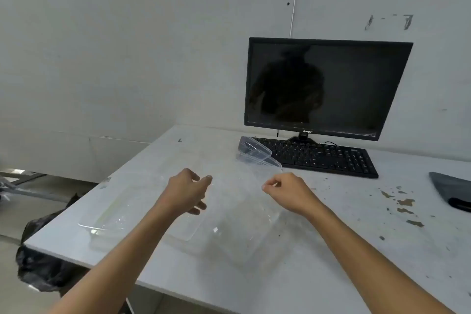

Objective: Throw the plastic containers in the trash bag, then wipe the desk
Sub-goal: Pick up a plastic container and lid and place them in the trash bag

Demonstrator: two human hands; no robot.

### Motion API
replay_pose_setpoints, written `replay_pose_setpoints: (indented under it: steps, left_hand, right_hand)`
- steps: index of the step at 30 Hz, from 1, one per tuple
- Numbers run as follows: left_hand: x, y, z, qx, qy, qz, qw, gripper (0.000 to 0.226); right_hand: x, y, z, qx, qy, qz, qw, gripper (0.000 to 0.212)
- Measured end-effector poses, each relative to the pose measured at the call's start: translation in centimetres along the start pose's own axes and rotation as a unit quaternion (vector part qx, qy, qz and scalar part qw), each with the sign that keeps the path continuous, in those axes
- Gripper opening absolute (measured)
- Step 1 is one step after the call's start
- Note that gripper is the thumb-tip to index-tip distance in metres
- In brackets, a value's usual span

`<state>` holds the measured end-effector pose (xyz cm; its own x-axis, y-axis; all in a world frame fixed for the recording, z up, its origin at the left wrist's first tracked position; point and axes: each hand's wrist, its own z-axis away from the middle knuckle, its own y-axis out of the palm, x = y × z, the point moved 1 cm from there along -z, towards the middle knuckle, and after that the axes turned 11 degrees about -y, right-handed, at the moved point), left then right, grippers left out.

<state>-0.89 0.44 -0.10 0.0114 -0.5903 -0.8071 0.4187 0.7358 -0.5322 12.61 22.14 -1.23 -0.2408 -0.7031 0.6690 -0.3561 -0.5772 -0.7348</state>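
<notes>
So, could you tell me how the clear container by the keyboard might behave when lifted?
The container looks thin and empty, so it is probably light and bendy. Tilted at the end of the keyboard, it may slide if nudged.

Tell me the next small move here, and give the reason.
Probably lift the large clear container and carry it left to the black trash bag beside the desk. The left hand and right hand are curled at its far rim, grip unclear; the flat container and tilted container also await binning.

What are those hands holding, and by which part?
The left hand and right hand seem to pinch one clear plastic container by its upper rim, at opposite ends.
</notes>
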Motion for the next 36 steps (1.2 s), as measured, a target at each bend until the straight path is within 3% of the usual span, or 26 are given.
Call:
replay_pose_setpoints:
  steps: [4, 8, 11, 14, 18, 22, 24, 26, 28, 31, 33, 36]
  left_hand:
    - [0.3, 0.2, 0.3, 0.021, -0.003, -0.071, 0.997, 0.044]
    - [0.1, 0.2, 0.5, 0.044, 0.005, -0.06, 0.997, 0.045]
    - [0.0, -0.1, 0.6, 0.06, 0.015, -0.006, 0.998, 0.048]
    - [-0.2, -0.8, 0.5, 0.088, 0.007, 0.149, 0.985, 0.056]
    - [-0.6, -0.2, 1.1, 0.201, -0.035, 0.343, 0.917, 0.079]
    - [-0.4, 1.5, 2.2, 0.35, -0.072, 0.519, 0.777, 0.101]
    - [-0.3, 1.6, 2.7, 0.378, -0.079, 0.568, 0.727, 0.1]
    - [0.0, 1.4, 2.8, 0.371, -0.097, 0.593, 0.708, 0.094]
    - [0.4, 1.1, 2.7, 0.346, -0.115, 0.6, 0.712, 0.089]
    - [0.9, 0.4, 2.3, 0.293, -0.119, 0.583, 0.749, 0.086]
    - [1.0, 0.0, 2.1, 0.271, -0.122, 0.57, 0.766, 0.085]
    - [0.7, 0.1, 1.9, 0.255, -0.136, 0.564, 0.774, 0.084]
  right_hand:
    - [0.2, 0.7, 0.0, -0.013, 0.015, 0.011, 1.0, 0.017]
    - [0.8, 1.0, -0.2, -0.024, 0.013, 0.002, 1.0, 0.016]
    - [1.5, 0.6, -0.3, -0.048, 0.009, -0.044, 0.998, 0.012]
    - [3.0, -0.8, -0.3, -0.078, -0.004, -0.167, 0.983, 0.009]
    - [5.6, -2.1, -0.2, -0.091, -0.032, -0.244, 0.965, 0.009]
    - [7.4, -1.7, 0.0, -0.039, -0.041, -0.252, 0.966, 0.012]
    - [7.4, -1.2, 0.2, -0.002, -0.031, -0.239, 0.97, 0.015]
    - [6.9, -1.4, 0.4, 0.038, -0.013, -0.243, 0.969, 0.021]
    - [5.6, -2.6, 0.1, 0.045, 0.008, -0.272, 0.961, 0.025]
    - [2.6, -4.9, -1.3, -0.064, 0.08, -0.307, 0.946, 0.028]
    - [0.6, -5.1, -2.3, -0.111, 0.119, -0.252, 0.954, 0.029]
    - [-1.1, -3.3, -3.7, -0.069, 0.121, -0.138, 0.981, 0.02]
